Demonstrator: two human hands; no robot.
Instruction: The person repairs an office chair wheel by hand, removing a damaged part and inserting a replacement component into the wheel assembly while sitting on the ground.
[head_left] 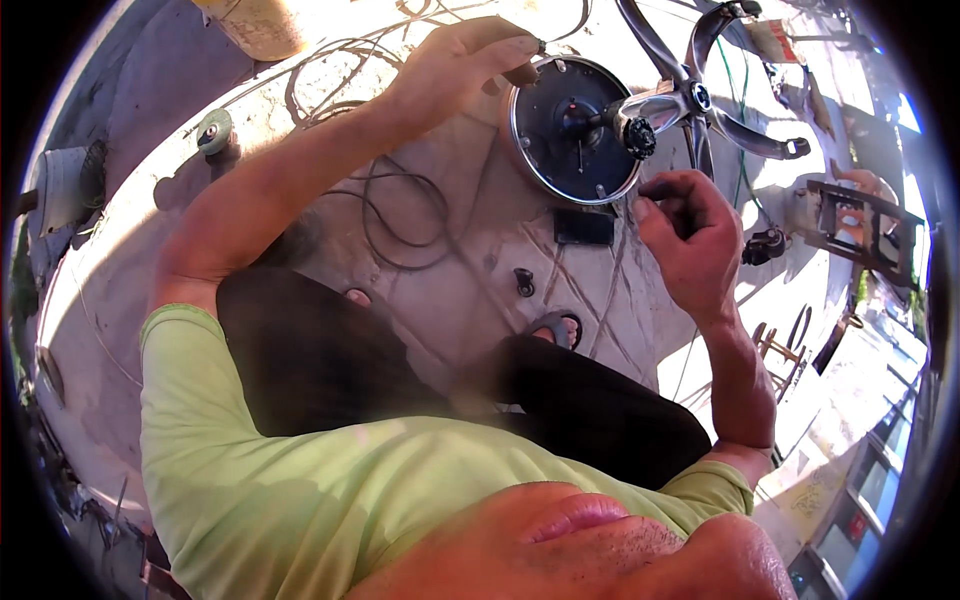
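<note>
A round black disc with a shiny metal rim (560, 135) lies on the pale concrete floor, joined by a short post with a black knob (640, 137) to a chrome star-shaped chair base (700, 95). My left hand (465, 65) rests on the disc's upper left rim, fingers curled over the edge. My right hand (690, 235) hovers just below the disc's right side, fingers bent with the tips pinched together; whether something small sits between them is hidden.
A loose black cable (400, 215) coils on the floor left of the disc. A small black plate (584, 227), a metal clip (524, 282), a caster wheel (765, 245), a dark metal frame (860, 220) and a grinder disc (214, 130) lie around.
</note>
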